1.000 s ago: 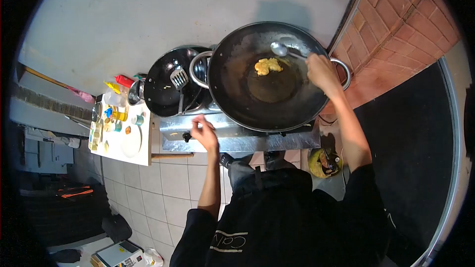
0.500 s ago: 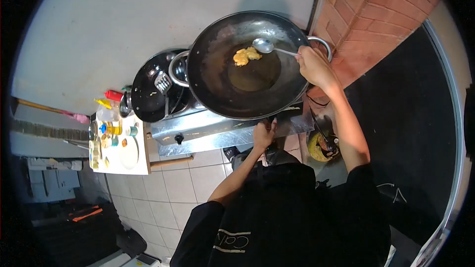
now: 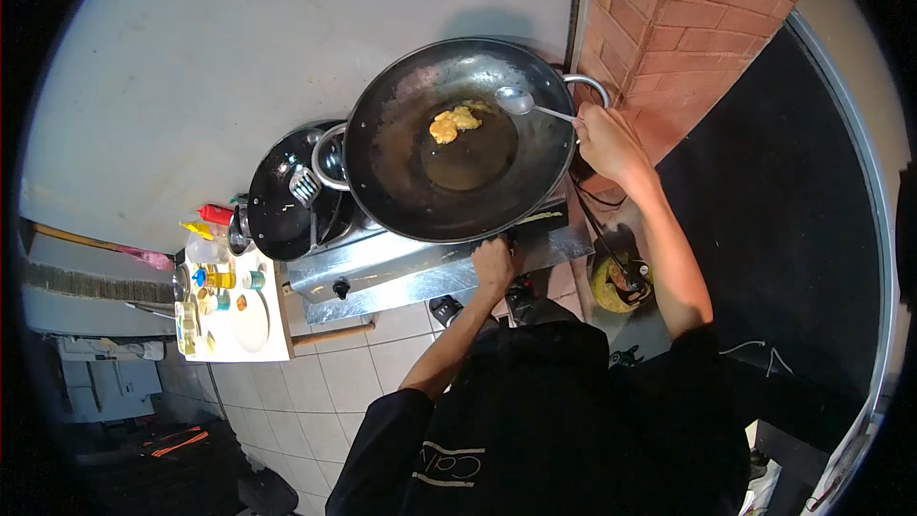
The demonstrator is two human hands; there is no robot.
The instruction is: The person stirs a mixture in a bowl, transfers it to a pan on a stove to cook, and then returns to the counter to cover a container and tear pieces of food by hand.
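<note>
My right hand (image 3: pixel 608 141) is closed around the handle of a metal spoon (image 3: pixel 517 100), whose bowl is over the right side of a large dark wok (image 3: pixel 401 177). To the left of the spoon, a lump of yellow-orange food (image 3: pixel 453 124) lies in the wok, beside a shiny pool of what looks like oil. My left hand (image 3: pixel 493 263) is closed at the front of the steel stove (image 3: pixel 411 272), just below the wok's near rim. What its fingers hold, if anything, is hidden.
A smaller black pan (image 3: pixel 277 201) with a slotted spatula (image 3: pixel 305 187) in it stands at the left. Bottles, jars and a plate crowd a white side table (image 3: pixel 277 334). A brick pillar (image 3: pixel 659 29) rises at the right, with a yellow bucket (image 3: pixel 616 291) below.
The spoon has drawn a little away from the food, to the right. My left hand's fingers have curled in at the stove front. The whole view has shifted slightly.
</note>
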